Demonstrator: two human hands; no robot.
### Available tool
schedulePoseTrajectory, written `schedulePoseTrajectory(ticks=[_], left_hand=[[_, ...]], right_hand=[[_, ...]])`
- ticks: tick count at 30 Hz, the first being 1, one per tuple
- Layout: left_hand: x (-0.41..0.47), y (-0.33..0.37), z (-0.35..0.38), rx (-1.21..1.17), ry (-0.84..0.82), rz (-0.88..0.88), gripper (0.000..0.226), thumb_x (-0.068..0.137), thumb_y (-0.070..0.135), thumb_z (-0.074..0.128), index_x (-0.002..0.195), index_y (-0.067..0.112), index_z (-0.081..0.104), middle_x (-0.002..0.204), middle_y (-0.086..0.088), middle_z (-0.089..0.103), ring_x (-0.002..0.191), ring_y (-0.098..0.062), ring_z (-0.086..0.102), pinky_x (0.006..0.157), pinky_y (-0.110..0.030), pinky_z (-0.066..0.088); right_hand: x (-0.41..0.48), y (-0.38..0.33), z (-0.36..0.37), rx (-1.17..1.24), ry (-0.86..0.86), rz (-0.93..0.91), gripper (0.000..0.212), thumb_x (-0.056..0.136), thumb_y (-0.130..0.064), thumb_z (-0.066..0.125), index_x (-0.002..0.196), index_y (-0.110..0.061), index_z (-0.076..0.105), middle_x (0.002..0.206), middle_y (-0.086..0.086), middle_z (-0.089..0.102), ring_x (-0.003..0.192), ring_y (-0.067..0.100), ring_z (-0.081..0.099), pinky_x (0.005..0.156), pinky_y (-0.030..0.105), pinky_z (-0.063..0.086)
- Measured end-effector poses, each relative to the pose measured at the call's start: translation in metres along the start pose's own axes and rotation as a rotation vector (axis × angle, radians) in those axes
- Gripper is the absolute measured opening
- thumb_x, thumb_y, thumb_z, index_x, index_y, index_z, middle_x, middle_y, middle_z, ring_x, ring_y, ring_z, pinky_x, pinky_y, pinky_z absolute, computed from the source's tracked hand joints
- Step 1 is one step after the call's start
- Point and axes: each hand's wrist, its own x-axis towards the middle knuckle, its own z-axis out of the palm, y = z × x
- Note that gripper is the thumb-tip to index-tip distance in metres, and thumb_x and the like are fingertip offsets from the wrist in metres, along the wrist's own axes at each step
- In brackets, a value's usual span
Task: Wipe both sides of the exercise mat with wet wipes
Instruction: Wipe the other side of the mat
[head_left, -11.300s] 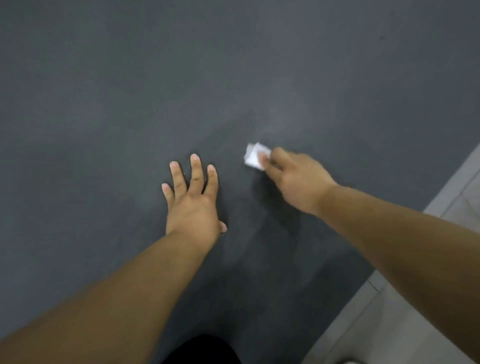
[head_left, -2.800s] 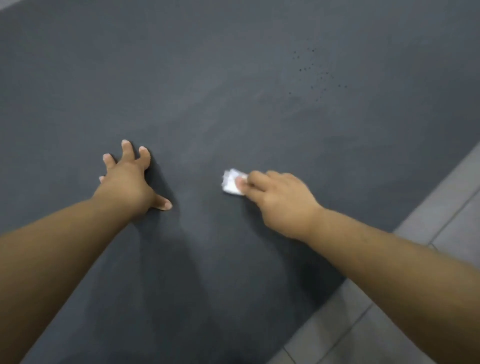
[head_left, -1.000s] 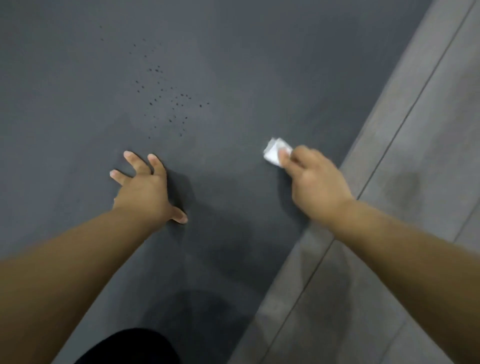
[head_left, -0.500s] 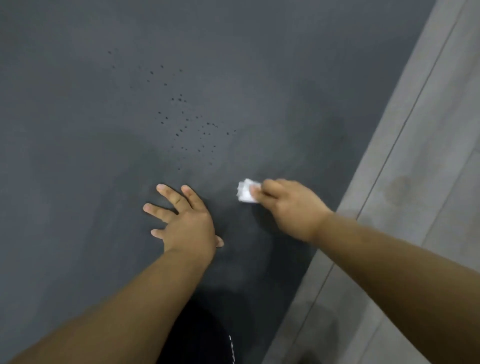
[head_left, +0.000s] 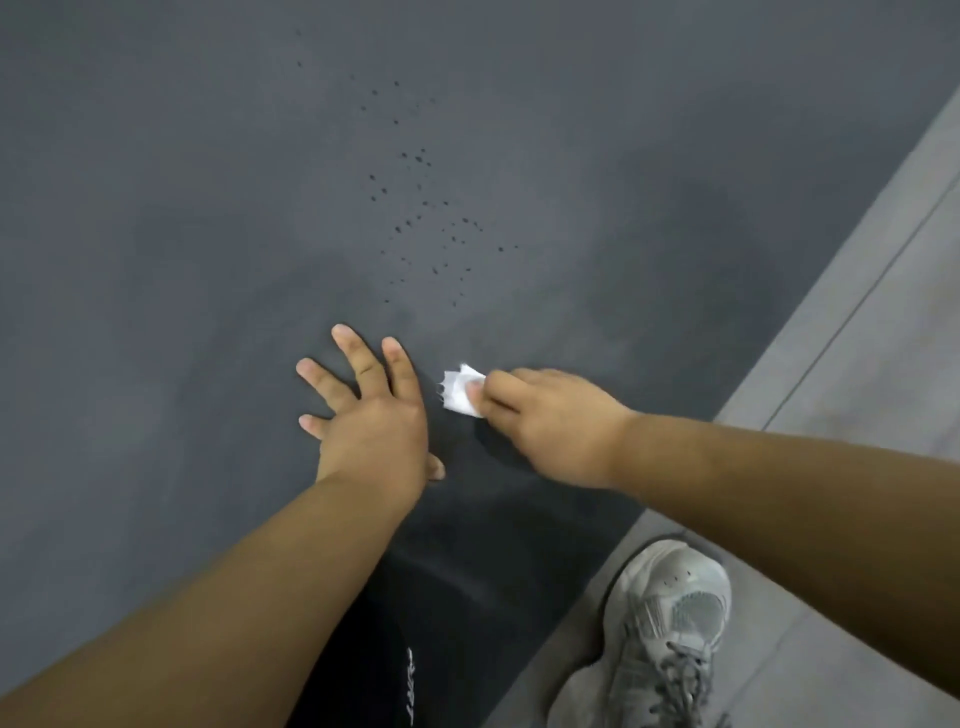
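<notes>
Right hand (head_left: 550, 423) has slid close beside the left hand (head_left: 369, 415), which lies spread on the mat (head_left: 182, 234); it pinches the wipe (head_left: 461, 391) against the mat. That small wad may skip the specks (head_left: 421, 208) ahead.

An indoor workout floor, home or gym unclear: a wide dark grey exercise mat (head_left: 208, 218) lies on pale grey floor tiles (head_left: 862, 332), 1 grey laced sneaker (head_left: 670, 618) beside it

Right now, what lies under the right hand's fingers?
The white wet wipe, pinched against the dark mat by the right hand. One end sticks out toward the left hand; the rest, and the mat beneath it, are covered by the fingers.
</notes>
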Motion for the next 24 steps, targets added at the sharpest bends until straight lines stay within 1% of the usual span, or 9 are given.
schedulePoseTrajectory(ticks=[3,7,10,13,15,17,19,22,24], left_hand=[[-0.002,-0.004,0.004,-0.032,0.048,0.024,0.118,0.080,0.055,0.063,0.142,0.007,-0.026,0.140,-0.029,-0.037,0.132,-0.060,-0.012,0.105,-0.054,0.033],[-0.002,-0.005,0.007,-0.057,0.065,0.004,0.119,0.078,0.053,0.066,0.143,0.013,-0.026,0.143,-0.024,-0.037,0.135,-0.056,-0.012,0.107,-0.052,0.031],[-0.004,-0.010,0.009,-0.068,0.088,0.012,0.120,0.076,0.056,0.066,0.144,0.019,-0.025,0.145,-0.016,-0.038,0.139,-0.048,-0.012,0.108,-0.046,0.032],[-0.008,-0.022,0.009,-0.133,0.131,0.047,0.110,0.077,0.055,0.066,0.147,0.030,-0.015,0.151,0.000,-0.033,0.144,-0.032,-0.010,0.100,-0.037,0.041],[-0.011,-0.038,0.005,-0.156,0.159,0.068,0.100,0.079,0.048,0.067,0.148,0.037,-0.004,0.153,0.011,-0.026,0.146,-0.020,0.000,0.096,-0.034,0.042],[-0.015,-0.057,0.001,-0.170,0.211,0.052,0.094,0.080,0.041,0.069,0.149,0.037,0.004,0.153,0.020,-0.019,0.144,-0.014,0.016,0.101,-0.033,0.039],[-0.017,-0.073,0.004,-0.135,0.305,-0.017,0.094,0.079,0.043,0.069,0.150,0.033,0.007,0.155,0.019,-0.015,0.143,-0.020,0.015,0.107,-0.036,0.035],[-0.013,-0.085,0.011,-0.184,0.293,-0.153,0.104,0.075,0.053,0.068,0.150,0.029,0.000,0.154,0.017,-0.018,0.142,-0.032,-0.013,0.108,-0.044,0.030],[-0.008,-0.085,0.013,-0.261,0.250,-0.183,0.106,0.074,0.053,0.070,0.150,0.028,0.000,0.153,0.017,-0.021,0.141,-0.033,-0.011,0.098,-0.044,0.041]], right_hand=[[0.000,0.042,-0.014,0.004,0.131,0.143,0.029,0.097,-0.020,0.037,0.107,-0.010,0.062,0.090,0.011,0.058,0.080,0.032,0.057,0.065,0.031,0.036],[0.001,0.118,-0.045,-0.138,0.413,0.616,0.039,0.086,-0.007,0.038,0.122,-0.003,0.054,0.106,0.020,0.048,0.076,0.037,0.048,0.065,0.036,0.039],[0.018,0.107,-0.049,-0.049,0.417,0.878,0.040,0.082,0.003,0.042,0.122,0.003,0.050,0.117,0.022,0.043,0.080,0.037,0.047,0.071,0.037,0.038],[0.036,0.047,-0.011,-0.050,0.505,0.576,0.046,0.078,-0.005,0.038,0.121,0.002,0.053,0.108,0.022,0.051,0.073,0.034,0.049,0.067,0.038,0.045],[0.037,0.003,0.015,-0.040,0.305,0.157,0.053,0.080,-0.024,0.025,0.118,-0.005,0.057,0.099,0.014,0.057,0.076,0.033,0.053,0.066,0.035,0.042],[0.035,-0.011,0.015,-0.100,0.130,-0.175,0.050,0.083,-0.025,0.025,0.105,-0.007,0.066,0.086,0.008,0.061,0.068,0.028,0.055,0.058,0.031,0.037],[0.037,0.014,-0.001,-0.203,0.198,-0.249,0.041,0.078,-0.016,0.035,0.095,-0.006,0.070,0.078,0.008,0.061,0.056,0.027,0.053,0.049,0.027,0.036],[0.045,0.074,-0.034,-0.170,0.408,0.269,0.039,0.077,-0.003,0.041,0.110,0.001,0.062,0.094,0.022,0.055,0.067,0.039,0.054,0.056,0.036,0.045],[0.049,0.097,-0.059,-0.063,0.436,0.744,0.044,0.082,0.001,0.042,0.125,-0.001,0.050,0.116,0.022,0.045,0.088,0.041,0.052,0.072,0.039,0.042]])
